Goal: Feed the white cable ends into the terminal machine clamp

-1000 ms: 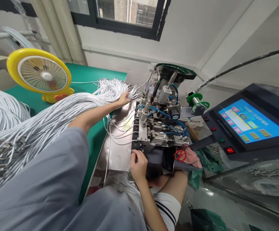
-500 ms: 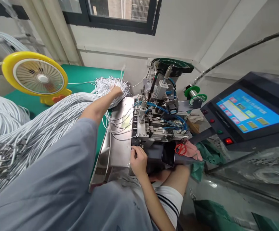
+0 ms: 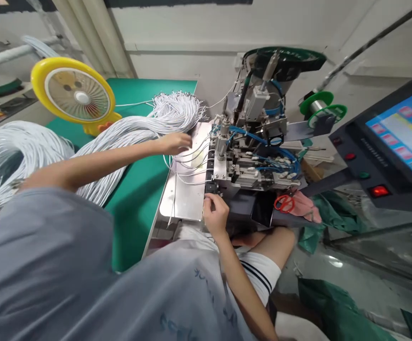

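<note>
My left hand [image 3: 176, 143] hovers over the left edge of the metal plate [image 3: 187, 203], its fingers drawn together; whatever they may hold does not show. Below it, several loose white cables [image 3: 191, 183] run across the plate into the black clamp row [image 3: 210, 163] of a machine [image 3: 241, 163]. My right hand [image 3: 216, 214] rests at the near end of that row, thumb and forefinger pinched at its edge, and what lies between them is too small to name. Just beyond my left hand lies a thick bundle of white cables [image 3: 179, 111] with small metal ends.
A yellow fan [image 3: 81, 98] stands on the green tabletop [image 3: 134, 213], beside a coil of white cables [image 3: 31, 147]. To the right are a wire spool [image 3: 321, 106], a control screen [image 3: 405, 128], red-handled scissors [image 3: 284, 203], a phone [image 3: 263, 208] and a pink cloth [image 3: 307, 206].
My left hand has come back from the cable bundle's end toward the plate. My right hand stays at the clamp row's near end. The camera view has tilted down and shifted.
</note>
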A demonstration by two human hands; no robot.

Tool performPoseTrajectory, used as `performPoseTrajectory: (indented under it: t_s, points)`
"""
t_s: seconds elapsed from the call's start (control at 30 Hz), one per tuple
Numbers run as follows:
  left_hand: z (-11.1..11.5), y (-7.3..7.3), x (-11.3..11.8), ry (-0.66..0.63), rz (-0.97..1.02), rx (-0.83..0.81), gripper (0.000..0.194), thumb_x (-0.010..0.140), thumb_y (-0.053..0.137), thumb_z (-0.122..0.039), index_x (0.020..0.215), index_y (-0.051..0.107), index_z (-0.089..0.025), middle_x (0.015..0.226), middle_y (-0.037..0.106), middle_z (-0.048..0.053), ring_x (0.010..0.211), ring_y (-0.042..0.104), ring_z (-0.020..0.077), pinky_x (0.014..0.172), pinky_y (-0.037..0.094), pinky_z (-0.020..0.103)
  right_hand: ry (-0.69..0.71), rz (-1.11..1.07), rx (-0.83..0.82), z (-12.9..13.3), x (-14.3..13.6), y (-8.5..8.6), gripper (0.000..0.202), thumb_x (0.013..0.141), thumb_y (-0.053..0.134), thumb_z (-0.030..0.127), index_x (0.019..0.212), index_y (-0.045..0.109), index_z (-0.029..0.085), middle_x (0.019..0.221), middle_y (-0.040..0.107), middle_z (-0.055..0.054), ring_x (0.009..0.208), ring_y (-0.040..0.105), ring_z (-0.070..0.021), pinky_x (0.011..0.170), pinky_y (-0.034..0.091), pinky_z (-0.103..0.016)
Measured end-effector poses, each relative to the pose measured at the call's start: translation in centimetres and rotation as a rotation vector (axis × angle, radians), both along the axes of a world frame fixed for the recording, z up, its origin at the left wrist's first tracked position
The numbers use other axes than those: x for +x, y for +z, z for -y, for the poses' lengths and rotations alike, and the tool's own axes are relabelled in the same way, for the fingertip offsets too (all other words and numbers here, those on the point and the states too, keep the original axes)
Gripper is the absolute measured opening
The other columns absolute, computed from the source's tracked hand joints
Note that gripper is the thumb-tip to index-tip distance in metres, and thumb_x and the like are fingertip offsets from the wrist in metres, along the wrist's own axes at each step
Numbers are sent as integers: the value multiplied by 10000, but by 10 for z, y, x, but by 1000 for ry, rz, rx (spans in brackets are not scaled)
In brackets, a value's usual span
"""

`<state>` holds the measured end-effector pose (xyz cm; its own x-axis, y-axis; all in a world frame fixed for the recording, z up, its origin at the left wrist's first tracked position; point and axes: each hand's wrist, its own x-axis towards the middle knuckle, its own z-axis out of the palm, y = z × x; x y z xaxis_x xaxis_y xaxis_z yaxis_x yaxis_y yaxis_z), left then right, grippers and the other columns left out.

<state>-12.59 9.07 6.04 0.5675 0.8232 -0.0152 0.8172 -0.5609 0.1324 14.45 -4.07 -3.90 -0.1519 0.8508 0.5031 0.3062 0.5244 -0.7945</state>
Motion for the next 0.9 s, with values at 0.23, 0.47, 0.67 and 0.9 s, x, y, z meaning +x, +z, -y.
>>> performPoseTrajectory:
  t_s: [0.23,0.47,0.67,0.9]
  points:
    - [150,-43,8,-432,33,-114,327,890,366,-113,1078,616,-212,1225,591,109,1170,506,206,1016,359,361,-1,-415,-212,6,1,1,141,806,531,228,831,652,159,654,637,-22,608,606,-149,604,480,-282]
    - [148,-66,53,-370,155,71,242,923,337,-185,933,578,-157,750,615,73,627,549,143,612,429,264,-192,-699,-405,18,34,-2,122,764,578,238,821,630,143,595,581,14,563,544,-114,590,453,-262]
    - [119,-56,114,-470,354,199,166,880,384,-135,921,544,-152,714,593,41,522,491,111,492,346,241,-245,-673,-533,25,55,-1,159,751,599,239,879,629,151,658,595,10,510,491,-75,473,402,-205]
    - [115,-39,146,-281,674,161,138,887,426,-132,906,559,-161,649,553,15,548,493,97,491,354,209,-122,-488,-514,27,50,27,165,780,604,296,880,651,172,745,625,-15,564,548,-87,542,483,-229]
